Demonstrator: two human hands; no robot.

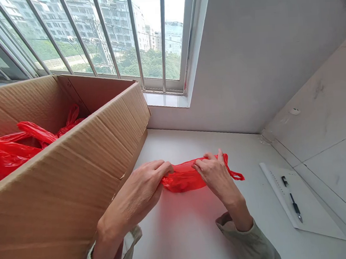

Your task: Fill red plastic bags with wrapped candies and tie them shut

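A red plastic bag [184, 180] is stretched between my two hands above the white tabletop. My left hand [148, 180] is closed on the bag's left end, with the thumb and fingers pinching the bunched film. On the other side, my right hand [213, 170] pinches the bag's upper edge near its right end, one finger pointing up. A looped handle of the bag sticks out beyond my right hand. The film is thin and shiny, and I cannot tell whether anything lies inside it.
At the left stands a big open cardboard box [103, 146] holding more red plastic bags [17, 152]. To the right lie a sheet of white paper [312, 210], a black pen [296, 208] and a small black pen cap [285, 181]. A barred window [154, 81] is behind the table [180, 239].
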